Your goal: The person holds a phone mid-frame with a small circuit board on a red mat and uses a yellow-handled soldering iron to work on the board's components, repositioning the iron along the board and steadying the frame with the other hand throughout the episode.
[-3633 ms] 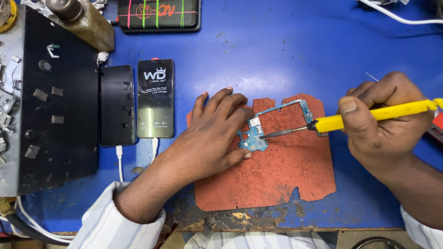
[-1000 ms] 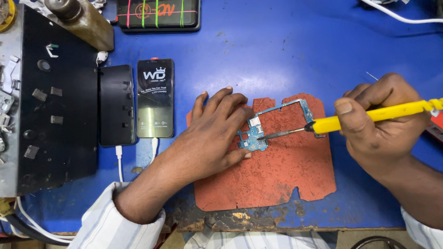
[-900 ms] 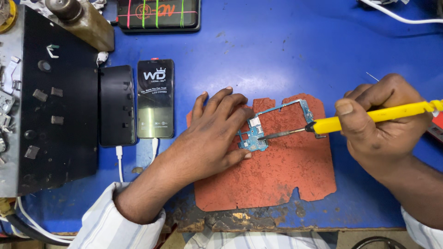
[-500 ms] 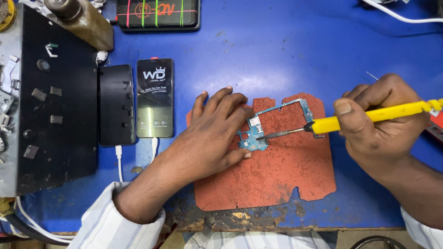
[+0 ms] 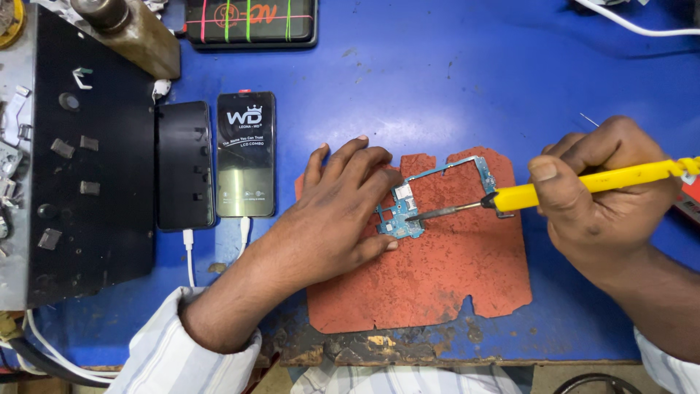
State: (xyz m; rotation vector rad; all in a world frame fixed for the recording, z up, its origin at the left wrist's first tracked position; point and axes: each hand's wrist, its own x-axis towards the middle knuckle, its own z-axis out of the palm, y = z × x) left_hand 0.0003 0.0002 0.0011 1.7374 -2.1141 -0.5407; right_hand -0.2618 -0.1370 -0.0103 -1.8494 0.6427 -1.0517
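A small blue-green phone circuit board [image 5: 399, 216] with a thin metal frame [image 5: 481, 169] lies on a worn red mat [image 5: 445, 277]. My left hand [image 5: 332, 211] rests flat on the mat, its fingertips pressing the board's left part. My right hand [image 5: 605, 197] grips a yellow-handled soldering iron [image 5: 583, 184]. The iron's metal tip touches the board near its middle.
Two phones [image 5: 246, 155] lie face up on the blue tabletop [image 5: 437, 80] left of the mat, white cables plugged in. A black metal stand [image 5: 87, 168] sits at far left. A device with coloured lines [image 5: 251, 20] lies at the top edge. The table's front edge is chipped.
Almost nothing differs. Both hands stay in place and the iron tip remains on the board.
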